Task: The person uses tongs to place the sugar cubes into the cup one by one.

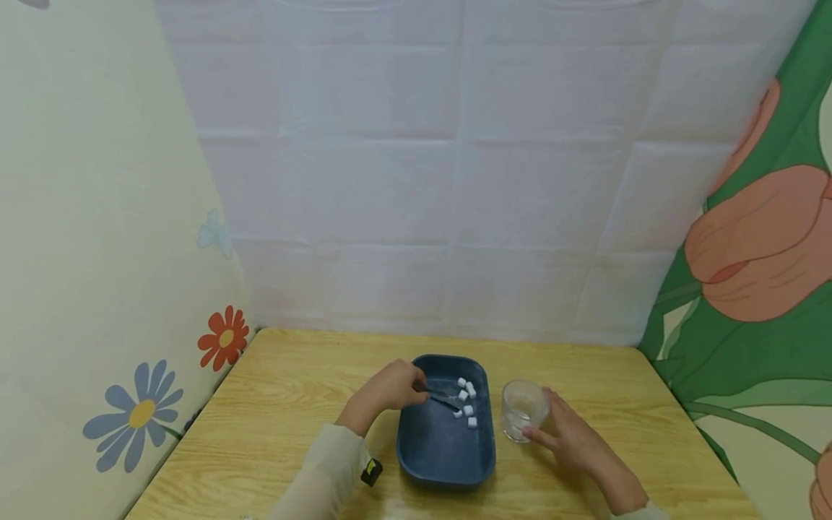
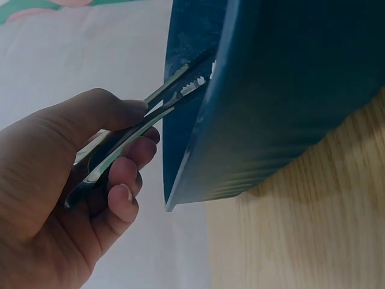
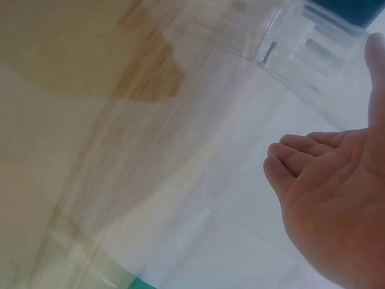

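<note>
In the head view, my left hand (image 1: 393,386) reaches over the left rim of a dark blue tray (image 1: 445,458). It pinches small metal tongs (image 2: 150,120) between thumb and fingers, the toothed tips pointing down into the tray. A white cube (image 1: 458,414) sits right at those tips. Several more white cubes (image 1: 471,422) lie loose along the tray's right side. Just right of the tray stands a clear glass (image 1: 520,412). My right hand (image 1: 568,437) holds it from the right, thumb on the near side and fingers on the far side.
The tray and glass stand on a light wood-grain table (image 1: 292,419). A white sheet (image 1: 390,217) hangs behind it. Floral-patterned panels (image 1: 97,289) flank the table on the left and right. A small black device (image 1: 371,471) is by the left sleeve.
</note>
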Motion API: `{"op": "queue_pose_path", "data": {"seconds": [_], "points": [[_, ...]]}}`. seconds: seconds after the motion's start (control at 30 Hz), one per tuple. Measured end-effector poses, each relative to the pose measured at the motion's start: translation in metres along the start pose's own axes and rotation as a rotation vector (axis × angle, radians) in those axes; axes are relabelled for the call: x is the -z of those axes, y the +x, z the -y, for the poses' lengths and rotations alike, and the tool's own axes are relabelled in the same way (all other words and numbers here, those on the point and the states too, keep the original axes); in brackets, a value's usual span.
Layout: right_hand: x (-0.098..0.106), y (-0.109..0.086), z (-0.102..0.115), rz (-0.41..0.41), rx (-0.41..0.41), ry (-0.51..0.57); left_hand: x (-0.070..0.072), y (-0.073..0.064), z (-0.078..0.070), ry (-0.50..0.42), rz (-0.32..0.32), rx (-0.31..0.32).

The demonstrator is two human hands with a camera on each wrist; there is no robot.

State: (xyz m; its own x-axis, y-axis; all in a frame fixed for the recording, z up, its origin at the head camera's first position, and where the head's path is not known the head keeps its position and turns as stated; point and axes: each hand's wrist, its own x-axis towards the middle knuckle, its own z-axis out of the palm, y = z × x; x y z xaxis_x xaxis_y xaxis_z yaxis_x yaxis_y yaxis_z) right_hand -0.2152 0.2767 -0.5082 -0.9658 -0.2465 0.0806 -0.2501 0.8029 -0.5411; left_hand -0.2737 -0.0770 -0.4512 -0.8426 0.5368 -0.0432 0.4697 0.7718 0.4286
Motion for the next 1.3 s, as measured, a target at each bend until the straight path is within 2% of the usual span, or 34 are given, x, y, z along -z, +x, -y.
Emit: {"op": "queue_pose_path", "data": {"seconds": [0.5, 1.0, 1.3], "points": [[0.001, -0.002, 0.003, -0.001, 0.001, -0.008, -0.004, 0.002, -0.007, 0.086, 0.016, 0.019], [0.004, -0.002, 0.004, 0.020, -0.014, -0.003, -0.007, 0.007, -0.010, 0.096, 0.023, 0.029], [0.005, -0.003, 0.005, 0.006, -0.002, -0.004, -0.007, 0.009, -0.015, 0.099, 0.024, 0.029]]}}
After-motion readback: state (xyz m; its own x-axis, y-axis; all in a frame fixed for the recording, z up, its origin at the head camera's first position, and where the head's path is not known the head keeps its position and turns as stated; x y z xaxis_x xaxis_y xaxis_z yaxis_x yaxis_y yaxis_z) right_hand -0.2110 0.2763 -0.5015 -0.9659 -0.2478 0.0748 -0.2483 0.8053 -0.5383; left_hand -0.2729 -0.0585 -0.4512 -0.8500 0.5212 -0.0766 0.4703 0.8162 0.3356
